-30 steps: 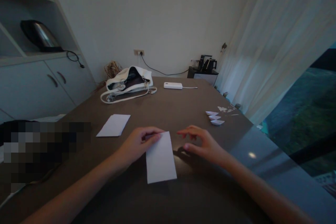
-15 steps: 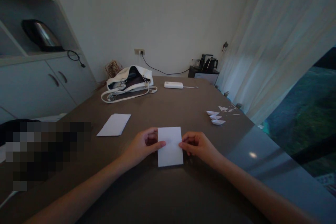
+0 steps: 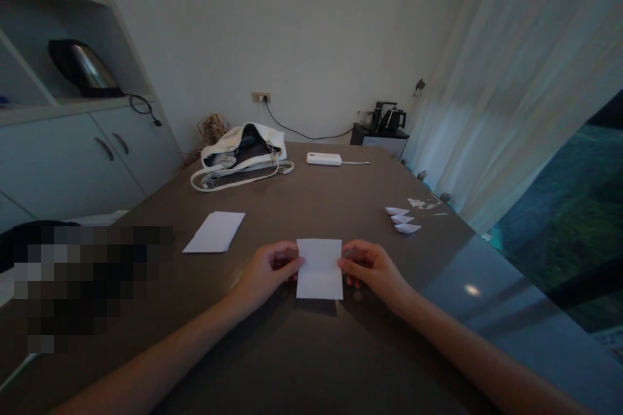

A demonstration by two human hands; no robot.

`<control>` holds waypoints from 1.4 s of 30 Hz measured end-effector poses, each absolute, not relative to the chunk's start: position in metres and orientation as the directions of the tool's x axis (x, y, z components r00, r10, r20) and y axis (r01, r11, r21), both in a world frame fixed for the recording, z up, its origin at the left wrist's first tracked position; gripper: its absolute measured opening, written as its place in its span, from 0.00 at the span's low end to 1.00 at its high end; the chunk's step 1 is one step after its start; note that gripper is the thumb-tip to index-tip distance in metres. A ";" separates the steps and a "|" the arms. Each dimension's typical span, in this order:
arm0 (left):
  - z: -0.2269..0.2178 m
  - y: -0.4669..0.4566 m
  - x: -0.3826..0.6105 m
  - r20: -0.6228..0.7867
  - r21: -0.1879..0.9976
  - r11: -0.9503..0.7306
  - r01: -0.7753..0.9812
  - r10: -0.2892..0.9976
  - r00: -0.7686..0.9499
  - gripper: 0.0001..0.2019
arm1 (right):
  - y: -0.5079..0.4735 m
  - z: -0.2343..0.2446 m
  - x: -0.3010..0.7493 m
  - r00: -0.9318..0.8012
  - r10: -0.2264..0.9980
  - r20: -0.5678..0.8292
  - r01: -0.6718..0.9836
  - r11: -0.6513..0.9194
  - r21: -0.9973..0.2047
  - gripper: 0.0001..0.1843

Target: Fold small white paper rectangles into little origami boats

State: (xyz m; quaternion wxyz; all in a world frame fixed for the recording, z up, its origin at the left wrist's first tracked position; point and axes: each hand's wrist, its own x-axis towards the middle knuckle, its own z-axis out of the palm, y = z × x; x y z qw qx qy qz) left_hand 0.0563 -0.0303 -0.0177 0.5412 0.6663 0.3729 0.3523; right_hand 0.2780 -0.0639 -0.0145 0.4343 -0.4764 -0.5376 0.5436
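Observation:
A small white sheet of paper [image 3: 320, 275] is held just above the brown table, with a faint crease running across its middle. My left hand [image 3: 275, 269] pinches its left edge, thumb on top. On the opposite edge, my right hand [image 3: 372, 270] grips the paper the same way, fingers curled behind. Left of my hands lies a stack of white paper [image 3: 214, 232]. Several small folded paper boats [image 3: 402, 220] sit in a row to the right.
Torn paper scraps [image 3: 423, 204] lie beyond the boats. Toward the far side of the table [image 3: 311, 198] are an open white handbag [image 3: 243, 155] and a white power bank [image 3: 324, 159] with a short cable. A blurred-out patch covers the left edge.
The paper's near edge has lifted off the table and its lower part tilts up; both hands still hold its sides. The left thumb now sits closer to the paper's edge.

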 end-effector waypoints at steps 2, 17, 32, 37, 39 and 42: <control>-0.016 -0.032 0.056 0.061 0.990 -0.113 0.086 0.887 0.459 0.07 | -0.065 -0.013 0.278 -0.188 0.980 -0.058 0.024 -0.054 -0.998 0.16; -0.016 -0.034 0.058 -0.074 0.997 0.050 0.063 0.880 0.469 0.17 | -0.066 -0.017 0.275 -0.185 0.971 0.148 0.171 0.180 -0.969 0.08; -0.025 -0.032 0.058 -0.028 0.979 -0.076 0.188 0.868 0.497 0.11 | -0.066 -0.025 0.274 -0.233 0.972 0.031 0.321 0.107 -0.941 0.13; -0.025 -0.033 0.058 -0.032 0.974 -0.081 0.209 0.871 0.490 0.10 | -0.066 -0.026 0.274 -0.219 0.976 0.020 0.305 0.088 -0.948 0.12; -0.025 -0.033 0.058 -0.041 0.976 -0.071 0.207 0.869 0.493 0.11 | -0.066 -0.027 0.274 -0.217 0.976 0.023 0.293 0.088 -0.952 0.13; -0.026 -0.033 0.058 -0.042 0.978 -0.068 0.199 0.863 0.504 0.11 | -0.065 -0.029 0.275 -0.223 0.974 0.031 0.275 0.093 -0.957 0.13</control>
